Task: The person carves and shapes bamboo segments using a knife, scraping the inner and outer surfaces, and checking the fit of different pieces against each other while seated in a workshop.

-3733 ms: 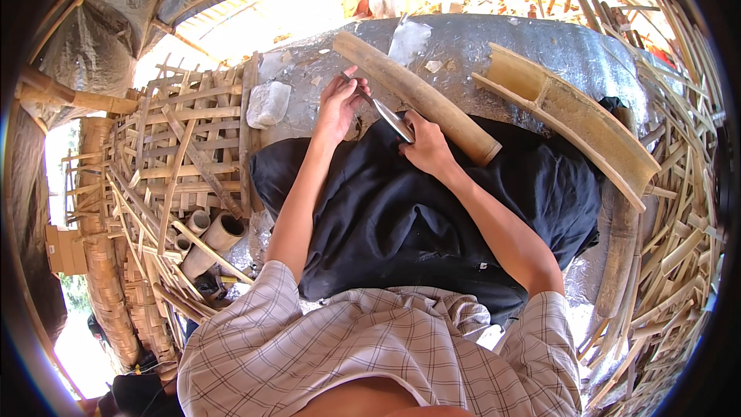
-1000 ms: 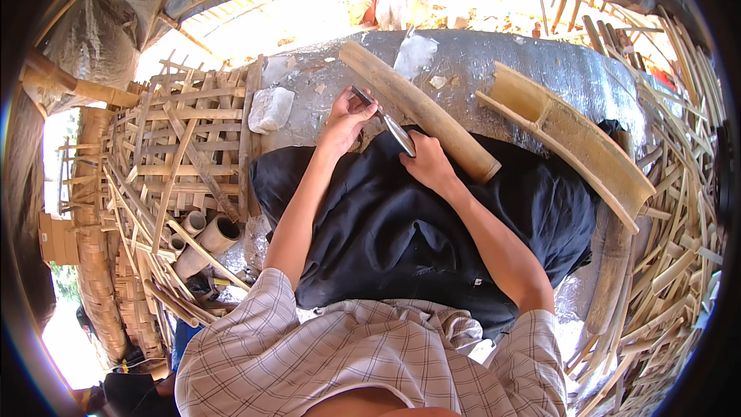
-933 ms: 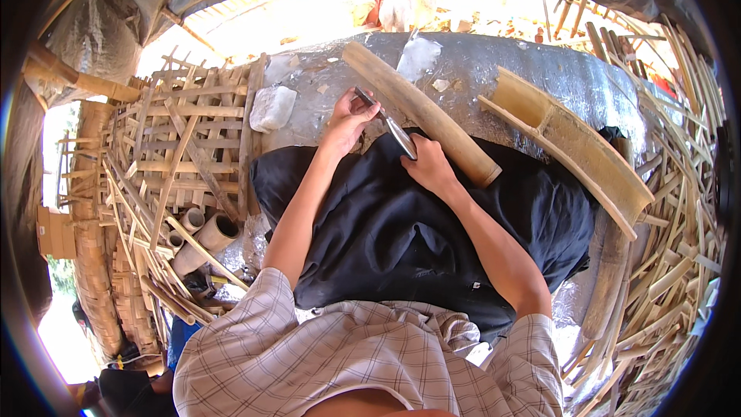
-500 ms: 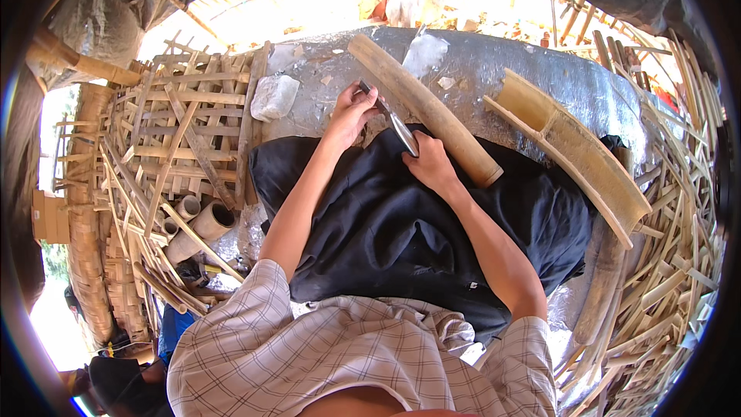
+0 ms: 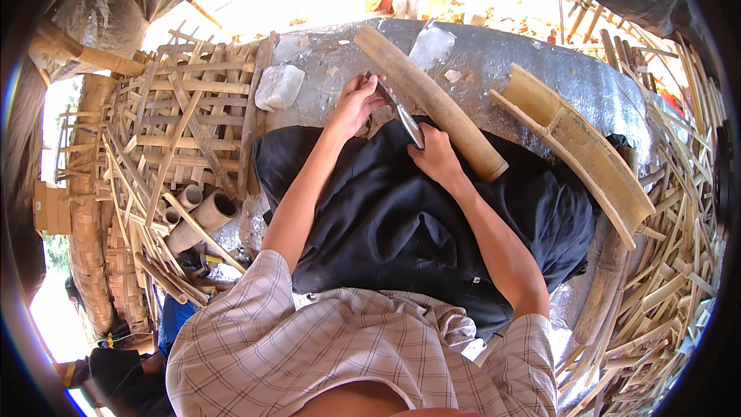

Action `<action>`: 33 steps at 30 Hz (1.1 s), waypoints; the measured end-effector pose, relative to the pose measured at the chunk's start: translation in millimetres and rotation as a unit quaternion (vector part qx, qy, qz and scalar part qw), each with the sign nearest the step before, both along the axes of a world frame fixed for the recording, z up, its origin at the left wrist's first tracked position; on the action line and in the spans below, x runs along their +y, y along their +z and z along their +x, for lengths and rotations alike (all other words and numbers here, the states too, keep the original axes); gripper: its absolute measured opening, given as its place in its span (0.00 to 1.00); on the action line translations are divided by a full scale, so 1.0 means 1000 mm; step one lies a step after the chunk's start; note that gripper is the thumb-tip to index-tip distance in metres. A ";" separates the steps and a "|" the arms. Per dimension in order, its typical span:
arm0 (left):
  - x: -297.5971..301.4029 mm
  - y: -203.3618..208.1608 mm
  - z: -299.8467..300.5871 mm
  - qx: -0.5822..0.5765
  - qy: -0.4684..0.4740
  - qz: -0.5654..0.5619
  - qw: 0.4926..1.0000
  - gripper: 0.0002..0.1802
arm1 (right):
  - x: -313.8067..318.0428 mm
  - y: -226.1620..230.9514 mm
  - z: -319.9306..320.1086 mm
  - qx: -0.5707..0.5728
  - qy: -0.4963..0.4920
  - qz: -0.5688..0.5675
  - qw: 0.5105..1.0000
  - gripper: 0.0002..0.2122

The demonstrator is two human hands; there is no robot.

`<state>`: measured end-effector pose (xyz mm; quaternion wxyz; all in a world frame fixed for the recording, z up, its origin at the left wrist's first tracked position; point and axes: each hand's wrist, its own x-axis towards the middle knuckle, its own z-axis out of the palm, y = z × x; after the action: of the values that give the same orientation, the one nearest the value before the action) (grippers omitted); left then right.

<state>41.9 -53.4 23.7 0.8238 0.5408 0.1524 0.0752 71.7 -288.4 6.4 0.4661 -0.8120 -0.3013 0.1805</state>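
A knife (image 5: 404, 117) with a shiny, tapering blade and a dark far end slants between my two hands above the black cloth (image 5: 370, 232) over my lap. My left hand (image 5: 354, 108) pinches its dark far end between thumb and fingers. Closed around its near end is my right hand (image 5: 437, 156), which hides that part. Just beyond my right hand lies a long half-round bamboo piece (image 5: 432, 104), its lower end resting on the black cloth. Neither hand touches that bamboo.
A wider split bamboo trough (image 5: 575, 139) lies to the right. A pale block (image 5: 279, 87) sits on the silvery sheet (image 5: 509, 54). On the left are a bamboo lattice (image 5: 193, 112) and hollow bamboo tubes (image 5: 208, 216); loose bamboo strips (image 5: 664, 301) pile up at the right.
The whole view has shifted slightly. My left thumb and fingers have moved a little on the knife's dark end; both hands still hold it at much the same slant.
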 end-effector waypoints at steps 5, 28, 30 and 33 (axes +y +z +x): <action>-0.002 0.002 -0.001 -0.001 -0.006 0.021 1.000 0.11 | 0.000 -0.003 0.001 0.011 0.002 0.007 1.000 0.13; -0.002 0.002 0.000 0.006 -0.025 0.040 0.999 0.13 | 0.002 -0.009 0.000 0.006 -0.012 0.022 1.000 0.14; -0.001 -0.001 0.000 0.000 -0.020 0.025 0.999 0.13 | 0.002 -0.010 0.000 0.003 -0.011 0.023 1.000 0.14; 0.000 -0.002 0.001 0.012 0.002 -0.002 1.000 0.15 | 0.002 -0.011 0.001 0.007 -0.009 0.021 1.000 0.13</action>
<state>43.0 -53.1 21.3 0.8230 0.5393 0.1637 0.0705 72.5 -286.2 -4.5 0.4865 -0.8036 -0.2943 0.1761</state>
